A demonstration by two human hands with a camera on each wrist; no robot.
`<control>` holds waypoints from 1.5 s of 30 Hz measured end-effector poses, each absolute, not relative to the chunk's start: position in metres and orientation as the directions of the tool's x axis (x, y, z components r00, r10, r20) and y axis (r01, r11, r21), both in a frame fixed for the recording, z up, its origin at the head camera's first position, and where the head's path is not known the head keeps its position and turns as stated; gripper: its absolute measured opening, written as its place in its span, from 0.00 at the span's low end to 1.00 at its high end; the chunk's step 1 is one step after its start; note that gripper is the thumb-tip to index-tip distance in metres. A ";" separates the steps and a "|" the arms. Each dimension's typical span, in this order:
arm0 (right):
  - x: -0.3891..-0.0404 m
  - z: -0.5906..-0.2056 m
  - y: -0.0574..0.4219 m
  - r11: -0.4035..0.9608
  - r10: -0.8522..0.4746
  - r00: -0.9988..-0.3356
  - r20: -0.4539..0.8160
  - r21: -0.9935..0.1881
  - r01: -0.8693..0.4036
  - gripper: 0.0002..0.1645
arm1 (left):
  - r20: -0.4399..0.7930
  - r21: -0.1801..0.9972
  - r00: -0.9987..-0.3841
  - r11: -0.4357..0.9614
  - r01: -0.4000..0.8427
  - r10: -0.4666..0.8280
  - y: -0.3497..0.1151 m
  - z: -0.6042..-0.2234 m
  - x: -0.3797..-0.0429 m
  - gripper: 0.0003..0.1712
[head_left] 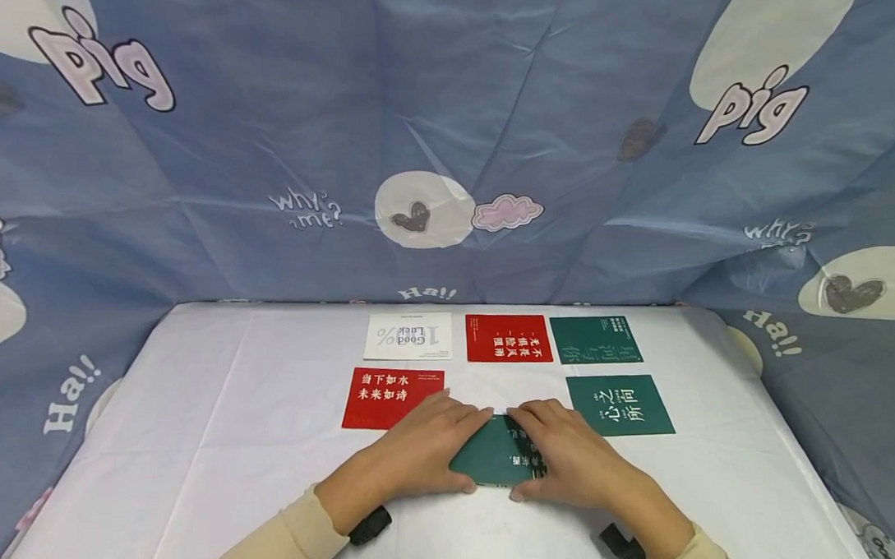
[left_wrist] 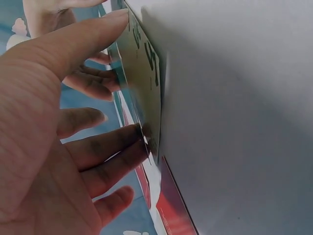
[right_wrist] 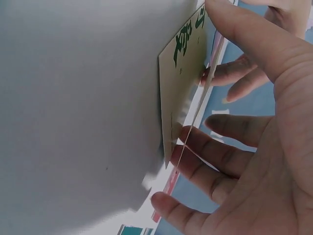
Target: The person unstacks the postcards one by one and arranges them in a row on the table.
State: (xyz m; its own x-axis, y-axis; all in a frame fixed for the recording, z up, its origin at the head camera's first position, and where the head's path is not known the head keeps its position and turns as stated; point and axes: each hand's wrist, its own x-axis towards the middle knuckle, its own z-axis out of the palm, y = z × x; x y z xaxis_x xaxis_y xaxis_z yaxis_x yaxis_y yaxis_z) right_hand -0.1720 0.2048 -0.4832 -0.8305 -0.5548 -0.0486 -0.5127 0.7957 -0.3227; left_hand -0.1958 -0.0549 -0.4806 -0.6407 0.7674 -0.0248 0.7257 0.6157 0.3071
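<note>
Near the table's front, my left hand (head_left: 424,449) and right hand (head_left: 568,456) hold a green card (head_left: 479,455) with white lettering from its two ends. Thumbs grip the near edge and fingers the far edge. A pale card face (right_wrist: 178,98) with green characters shows below in the right wrist view, beside a second thin card edge, so more than one card is between the hands. The same pale face (left_wrist: 144,78) shows in the left wrist view. By my left fingers lies a red card (head_left: 388,397); a green card (head_left: 622,405) lies beyond my right hand.
Along the back of the white table (head_left: 224,452) lie a white "Good Luck" card (head_left: 407,337), a red card (head_left: 509,338) and a dark green card (head_left: 596,340). A blue printed cloth (head_left: 324,136) hangs behind the table.
</note>
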 end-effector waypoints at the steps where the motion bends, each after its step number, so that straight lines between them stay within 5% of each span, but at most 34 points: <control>1: -0.171 -0.483 0.205 0.795 -0.555 -0.830 -0.050 -0.325 -0.512 0.63 | -0.025 0.308 -0.641 0.615 0.725 0.768 -0.055 -0.480 -0.195 0.53; 45: -0.159 -0.458 0.216 0.766 -0.588 -0.794 -0.153 -0.418 -0.487 0.60 | -0.157 0.455 -0.630 0.622 0.638 0.761 -0.054 -0.462 -0.182 0.52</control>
State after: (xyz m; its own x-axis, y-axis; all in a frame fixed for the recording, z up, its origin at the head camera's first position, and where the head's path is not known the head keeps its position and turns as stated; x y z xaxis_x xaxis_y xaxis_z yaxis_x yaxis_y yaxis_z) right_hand -0.1586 0.2155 -0.4581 -0.7941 -0.5883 -0.1528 -0.4873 0.7665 -0.4184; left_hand -0.1817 -0.0543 -0.4623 -0.6299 0.7606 -0.1569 0.6376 0.6219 0.4547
